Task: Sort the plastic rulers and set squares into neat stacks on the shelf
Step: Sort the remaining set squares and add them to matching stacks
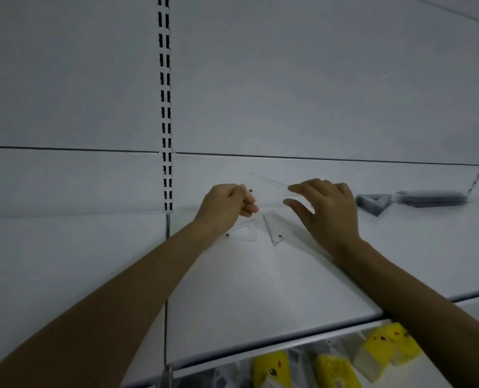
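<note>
A clear plastic set square (269, 186) is held up above the white shelf (246, 281). My left hand (227, 205) pinches its left corner, near a small dark hole. My right hand (325, 208) holds its right end between thumb and forefinger. Two more clear set squares lie flat on the shelf below my hands, one (245, 232) on the left and one (273, 229) beside it on the right. At the far right stand a stack of set squares (374, 203) and a stack of rulers (431, 198).
A slotted upright (166, 107) runs down the white back panel left of my hands. Below the shelf's front edge, yellow packaged items (333, 365) sit on a lower shelf.
</note>
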Tool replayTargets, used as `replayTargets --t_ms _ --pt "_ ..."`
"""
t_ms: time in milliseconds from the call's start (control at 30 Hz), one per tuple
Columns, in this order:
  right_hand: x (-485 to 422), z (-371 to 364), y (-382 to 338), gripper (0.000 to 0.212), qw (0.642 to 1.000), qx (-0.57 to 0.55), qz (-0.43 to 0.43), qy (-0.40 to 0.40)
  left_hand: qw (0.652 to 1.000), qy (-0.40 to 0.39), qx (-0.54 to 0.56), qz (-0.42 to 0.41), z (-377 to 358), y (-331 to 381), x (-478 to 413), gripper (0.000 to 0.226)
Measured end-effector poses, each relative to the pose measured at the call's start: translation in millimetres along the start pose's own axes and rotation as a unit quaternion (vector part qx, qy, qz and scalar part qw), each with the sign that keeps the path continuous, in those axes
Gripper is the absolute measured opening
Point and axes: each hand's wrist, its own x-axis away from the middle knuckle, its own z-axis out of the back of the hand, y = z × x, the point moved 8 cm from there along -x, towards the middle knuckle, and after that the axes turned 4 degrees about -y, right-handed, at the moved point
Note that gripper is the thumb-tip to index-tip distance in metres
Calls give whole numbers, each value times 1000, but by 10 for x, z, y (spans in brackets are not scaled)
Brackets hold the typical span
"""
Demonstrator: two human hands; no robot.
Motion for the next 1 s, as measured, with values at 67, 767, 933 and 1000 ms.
replayTargets --t_ms 67,767,933,1000 --pt "9 9 -79 21 997 64 46 15 999 -26 36 25 -32 2 26 40" --pt "5 -118 -1 3 998 -10 -10 -68 871 -130 -474 -29 -257 -164 165 53" --pt "-85 9 328 21 994 -26 5 -107 857 -127 -500 1 -324 -81 104 54" --pt "-51 35 583 11 991 -37 -15 -128 872 -135 -469 40 -483 -87 71 64"
